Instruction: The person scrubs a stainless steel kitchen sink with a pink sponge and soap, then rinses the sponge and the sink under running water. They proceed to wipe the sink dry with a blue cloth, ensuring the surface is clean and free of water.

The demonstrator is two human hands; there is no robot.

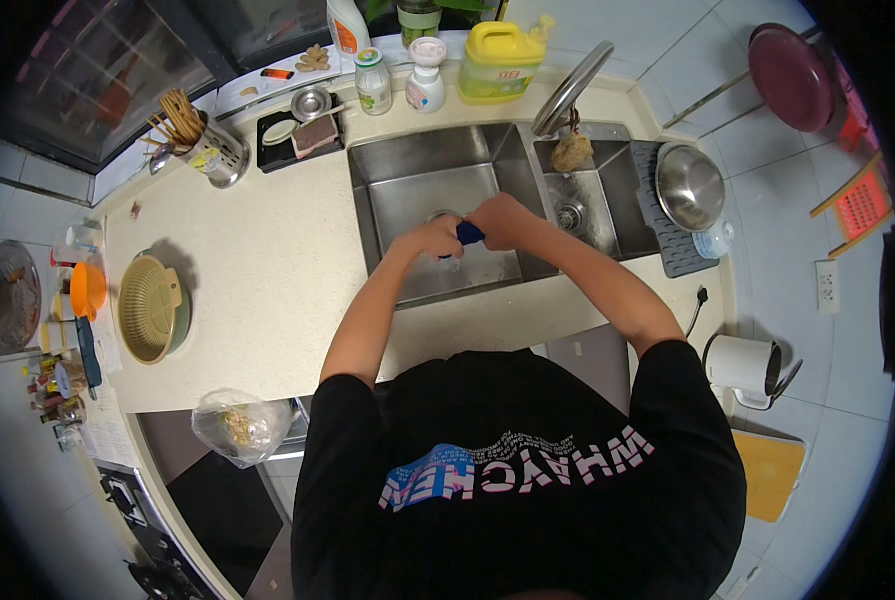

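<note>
Over the large basin of the steel sink (392, 165), both my hands are closed on a small dark blue cloth (469, 233), bunched between them. My left hand (431, 238) grips one end, and my right hand (505, 220) is wrapped round the other. Most of the cloth is hidden by my fingers. Just under my hands, part of the basin's round drain shows. In the smaller basin to the right, a brown scrubber (571, 153) hangs below the tap (579, 85).
A yellow jug (502, 65) and several bottles line the back. Left on the counter (267, 260) are a chopstick holder (217, 155) and a colander (150, 310). A plastic bag (239, 425) sits at the front edge. To the right, a steel bowl (689, 186) rests on a grey mat (685, 255).
</note>
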